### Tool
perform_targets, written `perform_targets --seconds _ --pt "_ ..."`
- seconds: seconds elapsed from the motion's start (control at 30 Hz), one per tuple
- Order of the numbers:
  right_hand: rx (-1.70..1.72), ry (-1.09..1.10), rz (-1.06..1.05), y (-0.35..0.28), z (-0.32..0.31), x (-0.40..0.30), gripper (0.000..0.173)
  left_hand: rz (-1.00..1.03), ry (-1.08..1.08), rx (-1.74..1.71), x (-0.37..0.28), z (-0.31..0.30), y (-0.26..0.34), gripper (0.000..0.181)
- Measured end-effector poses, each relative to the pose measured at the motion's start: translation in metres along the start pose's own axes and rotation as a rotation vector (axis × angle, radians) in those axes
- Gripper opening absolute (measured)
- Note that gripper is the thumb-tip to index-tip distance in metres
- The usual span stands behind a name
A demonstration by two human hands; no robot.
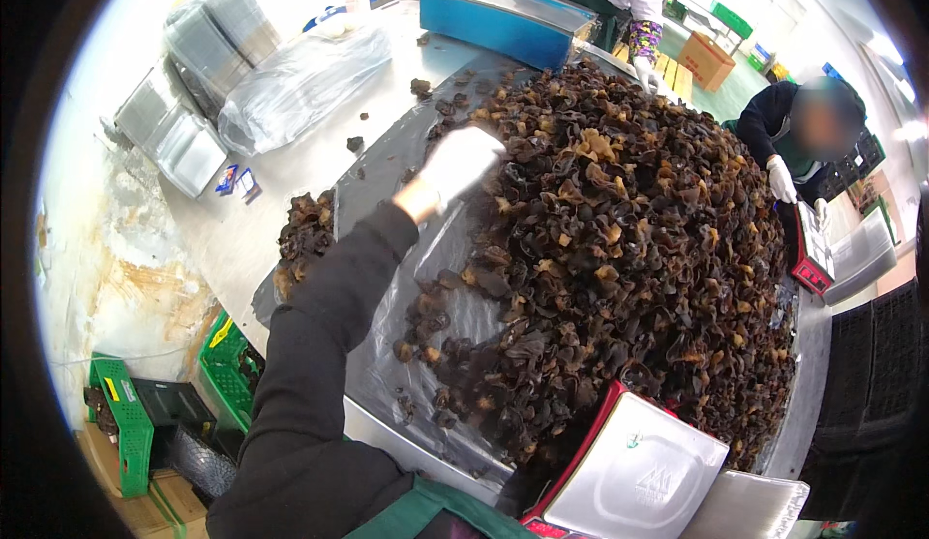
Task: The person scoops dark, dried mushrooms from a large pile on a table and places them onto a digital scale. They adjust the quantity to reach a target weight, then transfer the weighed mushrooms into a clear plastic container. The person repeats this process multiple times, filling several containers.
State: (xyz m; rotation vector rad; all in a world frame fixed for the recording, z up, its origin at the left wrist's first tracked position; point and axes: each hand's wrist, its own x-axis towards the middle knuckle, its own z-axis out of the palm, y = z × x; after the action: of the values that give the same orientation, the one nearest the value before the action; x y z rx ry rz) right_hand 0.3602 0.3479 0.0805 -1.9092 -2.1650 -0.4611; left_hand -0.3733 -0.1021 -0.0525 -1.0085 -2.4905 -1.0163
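A big heap of dark brown wood ear mushrooms covers much of the metal table, on grey plastic sheeting. My left hand, in a white glove, reaches to the heap's upper left edge; its fingers are blurred and hard to make out against the mushrooms. My right hand is out of view. Close before me, at the bottom, stands a red weighing scale with a metal pan, beside a stack of clear plastic trays. A smaller pile of mushrooms lies left of my forearm.
Clear plastic trays and a plastic bag lie at the upper left. A blue box stands at the back. Two gloved co-workers are across the heap, one by another red scale. Green crates are at the lower left.
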Motion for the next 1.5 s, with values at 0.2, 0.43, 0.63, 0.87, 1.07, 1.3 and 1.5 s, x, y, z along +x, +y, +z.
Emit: perform_targets --seconds 0.2,0.43,0.63,0.87,1.07,1.3,1.5 --pt "0.007 0.022 -0.009 -0.001 -0.001 0.001 0.040 -0.298 -0.090 0.084 0.017 0.025 -0.151 0.037" --pt "-0.029 0.087 -0.121 0.003 0.002 0.007 0.044 -0.269 -0.283 0.069 -0.017 0.023 -0.135 0.033" --pt "-0.047 0.006 0.051 -0.035 -0.023 -0.008 0.044 -0.063 -0.461 -0.141 -0.118 0.008 -0.023 0.026" --pt "0.246 -0.044 0.088 -0.043 -0.039 -0.017 0.041 0.032 -0.588 -0.297 -0.206 0.053 0.103 0.026" --pt "0.172 0.007 -0.042 -0.007 -0.006 0.000 0.040 0.167 -0.355 0.355 -0.209 0.057 0.160 0.020" --pt "0.040 0.043 -0.171 -0.008 -0.001 0.009 0.039 0.111 -0.084 0.195 -0.230 -0.021 0.182 0.021" --pt "0.065 0.058 -0.218 -0.001 0.013 0.021 0.040 -0.226 0.157 0.418 -0.359 -0.139 0.144 0.020"
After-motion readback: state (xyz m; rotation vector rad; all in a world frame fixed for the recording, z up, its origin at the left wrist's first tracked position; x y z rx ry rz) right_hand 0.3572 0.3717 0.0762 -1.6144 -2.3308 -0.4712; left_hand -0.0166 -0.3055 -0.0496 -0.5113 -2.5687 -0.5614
